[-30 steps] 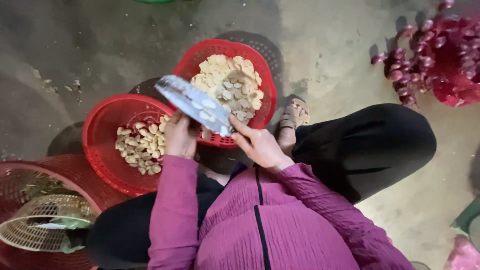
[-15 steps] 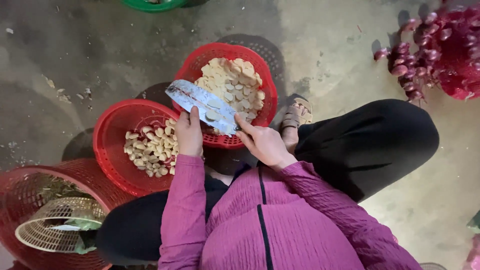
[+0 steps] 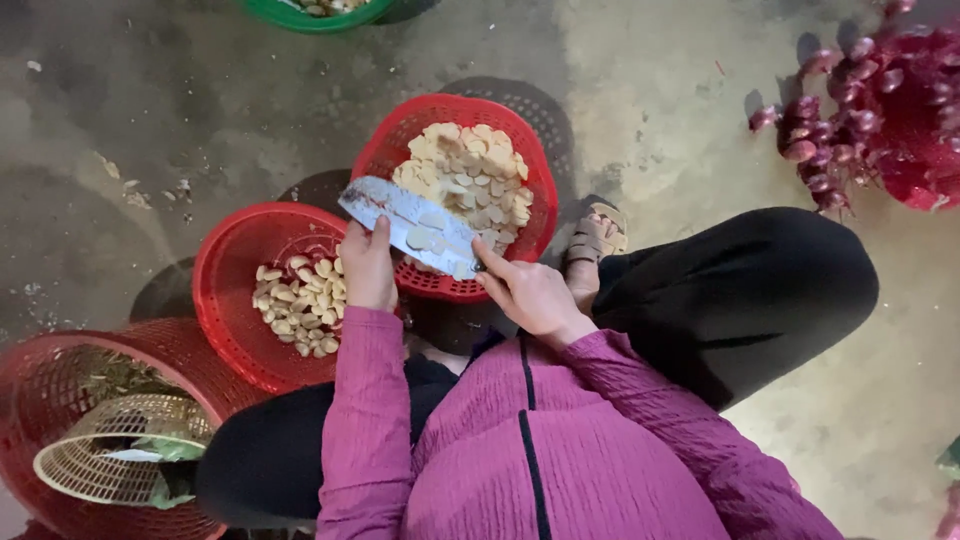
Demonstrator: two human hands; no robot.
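Both hands are gripping a broad cleaver (image 3: 415,225) over the near rim of the far red basket (image 3: 455,110): left hand (image 3: 367,268) pinching its spine, right hand (image 3: 530,295) closing on the handle end, blade running left to right.

The green basket (image 3: 318,12) at the far edge is cut off. The right hand (image 3: 528,292) hides the broad blade's (image 3: 412,223) handle. The near-left red basket (image 3: 60,380) runs out of frame.
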